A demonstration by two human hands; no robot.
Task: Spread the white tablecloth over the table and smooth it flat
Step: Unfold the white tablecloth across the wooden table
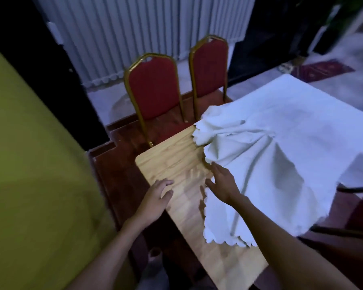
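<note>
A white tablecloth (281, 130) with a scalloped hem covers the right part of a light wooden table (172, 162). Its left edge is bunched in folds, and the near part hangs over the table's front edge. The left end of the tabletop is bare wood. My right hand (222, 183) lies flat with fingers spread at the cloth's crumpled left edge, touching it. My left hand (157, 195) hovers over or rests on the bare wood to the left, fingers loosely apart, holding nothing.
Two red padded chairs with gold frames (153, 93) (210, 65) stand at the table's far side. A yellow-green surface (29, 164) fills the left. White pleated curtains (134, 34) hang behind. Another dark chair (358, 210) sits at the right.
</note>
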